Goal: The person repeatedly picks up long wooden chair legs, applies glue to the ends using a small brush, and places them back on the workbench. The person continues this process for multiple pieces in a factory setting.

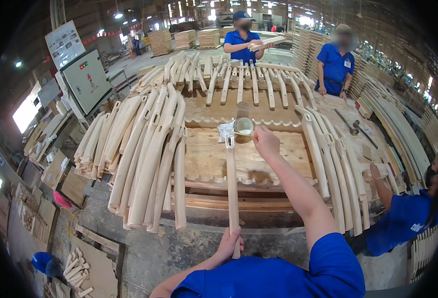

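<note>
My left hand (229, 244) is wrapped around the near end of a long, pale wooden chair leg (232, 188). The leg points away from me, and an oblong slot is cut in its far end. Just beyond that end, a cup (244, 126) with white stuff inside sits on the bench, beside a crumpled white cloth or paper (225, 130). My right hand (266, 143) is closed close to the cup's right side. Whatever its fingers pinch is too small to make out.
Slotted wooden legs lie piled on the left (149, 149), with a row at the right (328, 164) and another at the back (253, 82). Co-workers in blue stand at the far side (241, 42) and far right (334, 64); another (402, 218) reaches in at near right.
</note>
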The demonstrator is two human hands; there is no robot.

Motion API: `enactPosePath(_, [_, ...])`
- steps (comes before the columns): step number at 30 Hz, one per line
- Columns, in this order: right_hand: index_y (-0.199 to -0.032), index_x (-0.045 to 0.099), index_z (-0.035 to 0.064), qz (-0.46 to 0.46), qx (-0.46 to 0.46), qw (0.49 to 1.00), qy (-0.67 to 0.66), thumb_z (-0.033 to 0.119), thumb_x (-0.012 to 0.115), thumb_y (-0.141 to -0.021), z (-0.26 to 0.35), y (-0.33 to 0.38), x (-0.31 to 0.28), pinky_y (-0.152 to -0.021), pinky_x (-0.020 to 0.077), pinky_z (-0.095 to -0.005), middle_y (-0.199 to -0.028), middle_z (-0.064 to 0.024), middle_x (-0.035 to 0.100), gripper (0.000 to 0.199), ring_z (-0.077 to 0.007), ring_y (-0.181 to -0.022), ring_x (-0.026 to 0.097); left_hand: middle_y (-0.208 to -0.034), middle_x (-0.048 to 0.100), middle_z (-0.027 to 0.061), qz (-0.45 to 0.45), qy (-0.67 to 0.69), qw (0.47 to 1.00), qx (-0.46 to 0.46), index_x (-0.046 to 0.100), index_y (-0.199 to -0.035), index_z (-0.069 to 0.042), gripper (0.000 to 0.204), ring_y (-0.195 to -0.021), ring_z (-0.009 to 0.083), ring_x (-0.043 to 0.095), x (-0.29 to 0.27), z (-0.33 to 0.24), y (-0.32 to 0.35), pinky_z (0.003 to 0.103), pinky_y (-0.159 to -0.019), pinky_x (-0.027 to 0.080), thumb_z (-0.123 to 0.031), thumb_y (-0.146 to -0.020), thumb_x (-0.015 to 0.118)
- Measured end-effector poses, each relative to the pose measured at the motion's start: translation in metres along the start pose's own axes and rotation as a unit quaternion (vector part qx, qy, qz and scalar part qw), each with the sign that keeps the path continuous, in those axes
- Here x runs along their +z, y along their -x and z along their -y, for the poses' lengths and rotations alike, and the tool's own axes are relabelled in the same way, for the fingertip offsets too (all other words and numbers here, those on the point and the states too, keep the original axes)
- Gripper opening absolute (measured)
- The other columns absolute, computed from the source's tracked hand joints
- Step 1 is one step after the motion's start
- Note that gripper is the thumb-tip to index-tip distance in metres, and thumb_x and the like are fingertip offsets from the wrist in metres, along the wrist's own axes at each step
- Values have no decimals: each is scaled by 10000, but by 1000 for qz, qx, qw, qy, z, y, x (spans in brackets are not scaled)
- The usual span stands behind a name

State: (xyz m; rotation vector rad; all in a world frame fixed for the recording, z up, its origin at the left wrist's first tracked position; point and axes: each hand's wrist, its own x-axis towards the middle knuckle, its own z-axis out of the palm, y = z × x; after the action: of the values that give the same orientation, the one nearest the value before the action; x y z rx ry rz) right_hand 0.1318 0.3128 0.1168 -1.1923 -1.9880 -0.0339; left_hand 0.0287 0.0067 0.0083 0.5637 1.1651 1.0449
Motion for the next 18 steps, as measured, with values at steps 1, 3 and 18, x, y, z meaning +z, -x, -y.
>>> enactPosePath(1, [-800,534,115,0,9,1000,-6,137,620,-742,1,1,-1,-604,457,-410,-780,-45,570,106,-264,-754,582,-665,493,44,0,1,1000,2,363,-1073,-102,301,-501,122,504,-2,3,-1,257,-442,441,-353,-936,457])
enactPosePath(3, [-802,534,115,32,31,999,-16,158,640,-738,0,3,-8,-603,457,-413,-787,-44,572,131,-264,-755,582,-666,495,43,0,3,1000,4,364,-1078,-102,305,-503,120,504,-3,5,-2,255,-443,441,-356,-936,457])
enactPosePath(18, [-777,531,85,12,-50,998,29,159,612,-756,14,17,-3,-599,469,-408,-800,-72,561,111,-279,-749,574,-667,499,52,-4,23,1000,3,357,-1059,-104,318,-493,125,505,3,3,-1,258,-438,439,-376,-931,462])
